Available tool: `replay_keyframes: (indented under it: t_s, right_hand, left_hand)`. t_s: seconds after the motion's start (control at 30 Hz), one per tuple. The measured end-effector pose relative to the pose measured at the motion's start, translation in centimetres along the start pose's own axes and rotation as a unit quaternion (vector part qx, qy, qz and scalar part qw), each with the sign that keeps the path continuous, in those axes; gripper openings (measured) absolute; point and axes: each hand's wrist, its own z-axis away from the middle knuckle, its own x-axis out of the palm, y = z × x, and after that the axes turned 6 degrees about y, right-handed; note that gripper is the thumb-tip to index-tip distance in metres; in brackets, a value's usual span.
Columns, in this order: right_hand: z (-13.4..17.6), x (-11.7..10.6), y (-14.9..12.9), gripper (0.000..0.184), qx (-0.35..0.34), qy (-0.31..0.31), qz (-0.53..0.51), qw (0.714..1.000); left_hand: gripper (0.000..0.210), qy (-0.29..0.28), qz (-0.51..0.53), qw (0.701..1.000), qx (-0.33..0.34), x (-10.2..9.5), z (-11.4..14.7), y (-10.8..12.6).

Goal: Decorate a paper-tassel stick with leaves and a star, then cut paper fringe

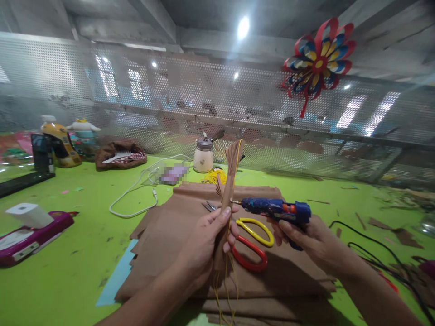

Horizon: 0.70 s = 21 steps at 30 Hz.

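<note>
My left hand (217, 231) is closed around a folded strip of brown paper (232, 170), held upright with its pleats fanning a little at the top. A yellow string (239, 156) runs along the strip, and loose ends dangle below my fingers. In my right hand (306, 235) is a blue hot glue gun (272, 209), its nozzle pointing left at the strip; whether the tip touches the paper I cannot tell. Scissors with one yellow and one red handle (253, 262) lie behind my left hand on stacked brown paper (163, 253).
A purple power strip (37, 244) with a white charger (29, 215) sits at left. Further back are a white cable (127, 215), a cream bottle (203, 159), yellow string (215, 175) and a brown cloth bag (118, 155). A black cord (384, 253) and paper scraps lie at right.
</note>
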Motion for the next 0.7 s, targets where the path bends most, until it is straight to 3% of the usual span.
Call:
replay_keyframes:
  t_s: [0.27,0.37,0.5,0.57,0.7]
  right_hand:
    - [-0.7,0.3,0.2,0.020,-0.046,0.054,0.144,0.987]
    - [-1.9,0.2,2.7,0.028,-0.055,0.110,0.217,0.968]
    - [-3.8,-0.3,7.7,0.037,-0.050,0.137,0.300,0.943]
    - [-4.8,-0.8,9.7,0.032,-0.016,0.124,0.332,0.935]
    - [-7.4,-1.6,11.6,0.025,0.029,0.036,0.414,0.909]
  left_hand:
    - [0.031,-0.002,0.004,1.000,0.000,-0.1,0.1,0.0]
    - [0.033,0.000,0.002,1.000,0.011,-0.1,0.2,0.1]
    - [0.033,0.015,-0.004,1.000,0.025,-0.1,0.0,0.1]
    - [0.033,0.018,-0.005,0.999,0.028,-0.3,-0.3,0.0]
    - [0.031,0.030,-0.001,0.998,0.061,-0.7,-0.9,0.2]
